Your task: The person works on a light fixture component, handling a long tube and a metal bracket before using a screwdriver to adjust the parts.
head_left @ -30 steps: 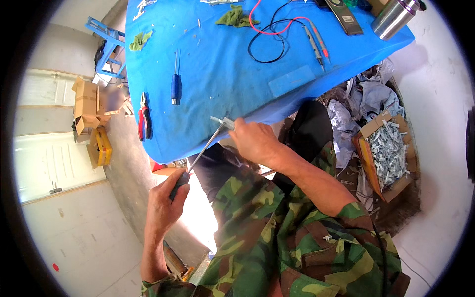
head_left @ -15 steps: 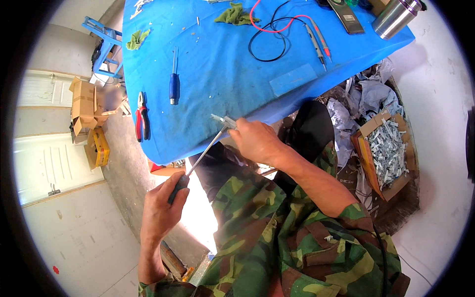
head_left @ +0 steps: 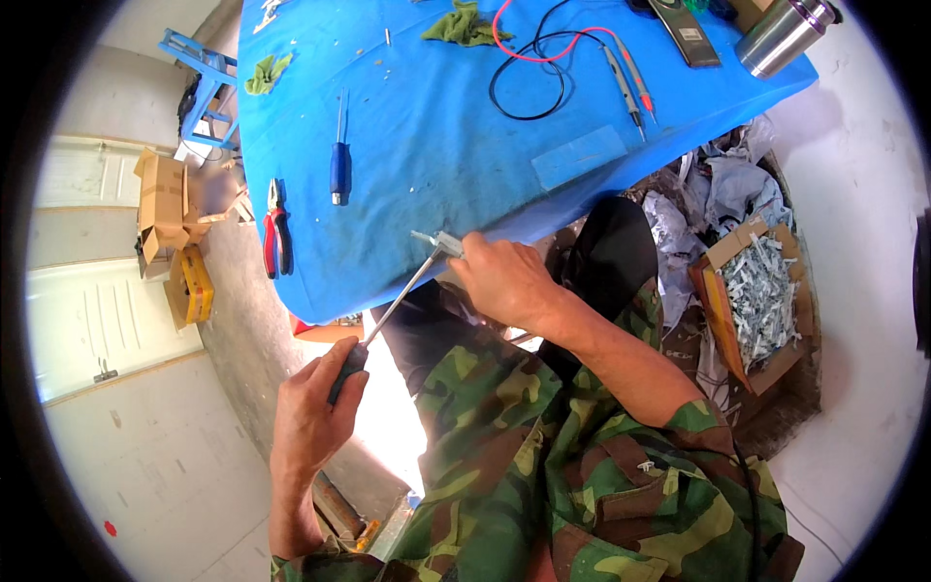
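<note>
The left hand, closed in a fist, grips the dark handle of a screwdriver, whose long, smooth metal shaft slants up to the right. The right hand is nearly closed, its fingers pinching a small, angular, pale metal piece at the near edge of the table; the screwdriver's tip meets this piece. Whether the piece rests on the table cannot be told.

Below the hands, the person's clothing is green, brown and black camouflage fabric.

The table wears a blue cloth, softly wrinkled and smudged. On it lie red-and-black pliers, a blue-handled screwdriver, crumpled green rags, and slim test probes on looping red and black leads. A shiny steel flask stands at the far right.

Beyond, on the right, an open cardboard box brims with silvery pieces beside crinkled plastic bags. On the left are a blue stool, brown cartons and pale walls.
</note>
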The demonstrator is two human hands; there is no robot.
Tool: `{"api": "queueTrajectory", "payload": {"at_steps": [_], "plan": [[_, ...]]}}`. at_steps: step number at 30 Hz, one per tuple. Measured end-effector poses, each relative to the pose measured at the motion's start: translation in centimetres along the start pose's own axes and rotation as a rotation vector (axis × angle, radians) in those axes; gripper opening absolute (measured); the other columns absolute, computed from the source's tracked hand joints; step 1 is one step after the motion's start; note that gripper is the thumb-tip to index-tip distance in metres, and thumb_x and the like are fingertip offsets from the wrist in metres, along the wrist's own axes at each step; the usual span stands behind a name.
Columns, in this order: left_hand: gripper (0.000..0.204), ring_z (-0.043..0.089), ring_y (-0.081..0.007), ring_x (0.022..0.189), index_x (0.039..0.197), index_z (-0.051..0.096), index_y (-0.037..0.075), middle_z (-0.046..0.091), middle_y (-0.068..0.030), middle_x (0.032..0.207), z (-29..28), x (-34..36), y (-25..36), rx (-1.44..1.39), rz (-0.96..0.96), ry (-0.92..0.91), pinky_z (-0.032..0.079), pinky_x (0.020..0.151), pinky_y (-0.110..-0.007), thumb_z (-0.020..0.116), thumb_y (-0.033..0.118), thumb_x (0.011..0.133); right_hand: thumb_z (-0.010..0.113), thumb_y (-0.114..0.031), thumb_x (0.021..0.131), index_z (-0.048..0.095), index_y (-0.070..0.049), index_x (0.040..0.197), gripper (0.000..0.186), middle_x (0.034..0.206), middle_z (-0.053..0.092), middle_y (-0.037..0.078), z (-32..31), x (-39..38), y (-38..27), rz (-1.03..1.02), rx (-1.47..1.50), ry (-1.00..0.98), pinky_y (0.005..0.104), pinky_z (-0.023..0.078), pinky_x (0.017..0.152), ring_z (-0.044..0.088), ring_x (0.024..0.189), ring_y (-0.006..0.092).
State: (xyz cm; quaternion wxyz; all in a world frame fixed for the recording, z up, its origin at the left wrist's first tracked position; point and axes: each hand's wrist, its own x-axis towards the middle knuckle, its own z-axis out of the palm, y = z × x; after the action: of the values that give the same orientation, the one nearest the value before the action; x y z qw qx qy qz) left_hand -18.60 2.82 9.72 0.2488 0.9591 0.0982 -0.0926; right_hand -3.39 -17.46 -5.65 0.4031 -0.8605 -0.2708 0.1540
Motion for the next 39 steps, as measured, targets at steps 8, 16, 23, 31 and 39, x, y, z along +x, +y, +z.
{"api": "queueTrajectory", "payload": {"at_steps": [8,16,23,31,39], "plan": [[0.037,0.072,-0.0315,0.073,0.128,0.066,0.005,0.072,-0.0180,0.090,-0.2,-0.1,0.1,0.033,-0.017,-0.017,0.056,0.066,-0.037,0.071,0.008,0.091,0.060,-0.026,0.102,0.057,0.003,0.088,0.032,0.072,0.067,0.027,-0.2,0.1,-0.1,0.026,0.030,-0.037,0.0566,0.053,0.067,0.069,0.074,0.0475],[0.036,0.067,-0.0248,0.072,0.127,0.065,-0.001,0.071,-0.0168,0.089,-0.2,0.0,-0.3,-0.020,-0.015,-0.037,0.053,0.068,-0.034,0.069,0.004,0.091,0.059,-0.027,0.102,0.057,0.003,0.089,0.033,0.073,0.068,0.027,-0.3,0.2,0.0,0.008,-0.015,-0.043,0.0563,0.053,0.067,0.068,0.073,0.0475],[0.034,0.059,-0.0117,0.064,0.126,0.067,0.001,0.062,-0.0045,0.074,0.3,0.3,-2.0,-0.162,-0.067,-0.094,0.047,0.058,-0.029,0.070,0.011,0.094,0.062,-0.024,0.101,0.056,0.002,0.088,0.030,0.070,0.066,0.027,-0.1,0.0,0.3,-0.050,-0.025,-0.002,0.0556,0.053,0.063,0.067,0.069,0.0476],[0.039,0.058,-0.0090,0.064,0.124,0.069,0.000,0.060,-0.0026,0.068,0.8,0.4,-4.5,-0.378,-0.212,-0.193,0.047,0.060,-0.027,0.069,0.031,0.100,0.062,-0.026,0.100,0.055,0.002,0.087,0.032,0.070,0.066,0.026,0.0,0.0,0.4,-0.056,-0.045,0.003,0.0554,0.053,0.062,0.067,0.069,0.0473],[0.035,0.073,-0.0265,0.075,0.125,0.067,0.005,0.074,-0.0151,0.092,0.6,0.3,-1.9,-0.035,-0.012,-0.022,0.056,0.070,-0.036,0.073,0.009,0.090,0.063,-0.027,0.100,0.057,0.003,0.089,0.032,0.072,0.067,0.026,-0.2,0.1,0.0,-0.002,-0.019,-0.005,0.0563,0.053,0.068,0.068,0.074,0.0477]]}}
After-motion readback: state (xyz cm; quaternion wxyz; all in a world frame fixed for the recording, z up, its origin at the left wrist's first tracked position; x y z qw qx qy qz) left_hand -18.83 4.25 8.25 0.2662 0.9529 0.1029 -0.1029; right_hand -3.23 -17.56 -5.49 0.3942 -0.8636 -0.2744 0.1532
